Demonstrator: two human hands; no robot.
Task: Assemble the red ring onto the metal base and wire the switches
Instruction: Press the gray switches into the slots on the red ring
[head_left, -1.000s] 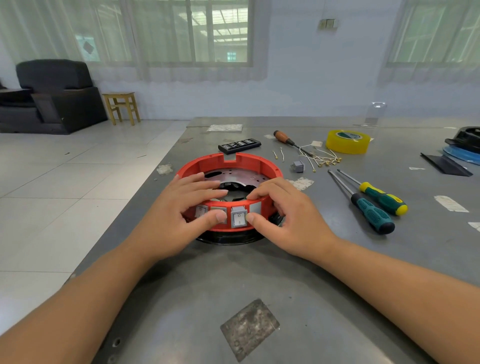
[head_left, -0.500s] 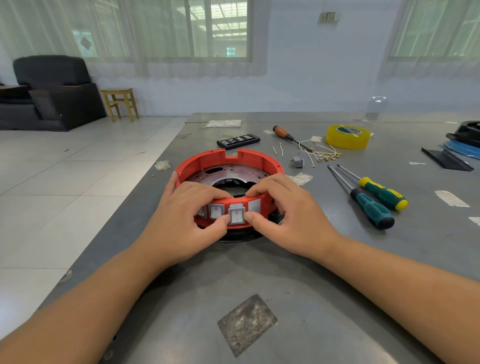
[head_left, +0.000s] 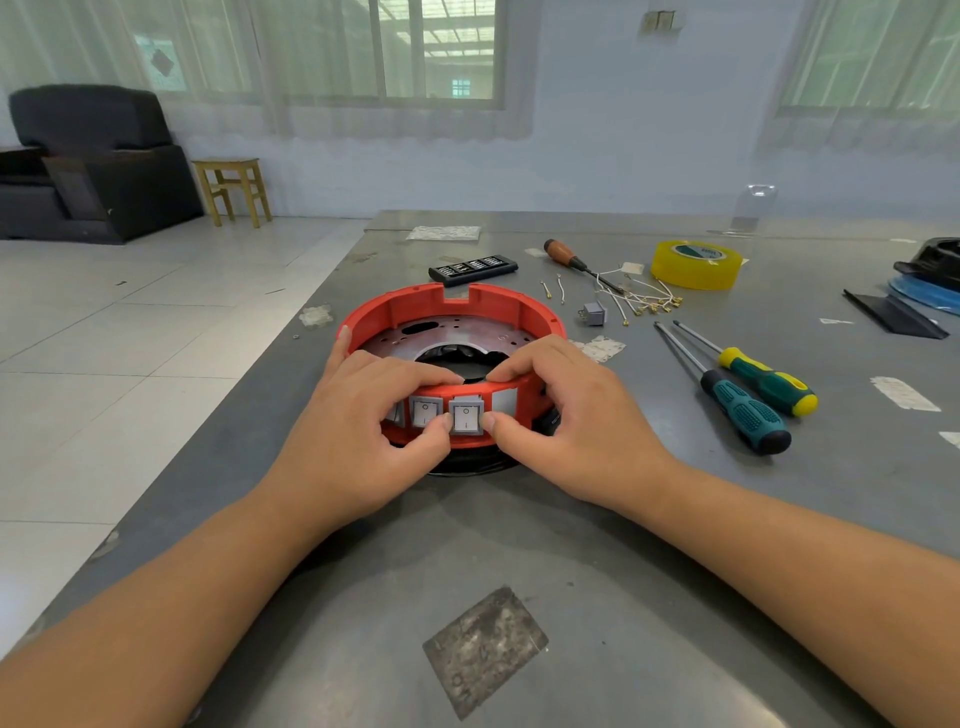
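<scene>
Grey table (head_left: 675, 519) bears red ring (head_left: 498, 306), screwdrivers (head_left: 743, 410), tape (head_left: 696, 265).

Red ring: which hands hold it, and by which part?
Both hands, left and right, grip the red ring at its near wall, thumbs flanking one switch.

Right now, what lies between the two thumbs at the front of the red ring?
In the head view, one grey rocker switch set in the red ring lies between the left hand and right hand thumbs.
</scene>
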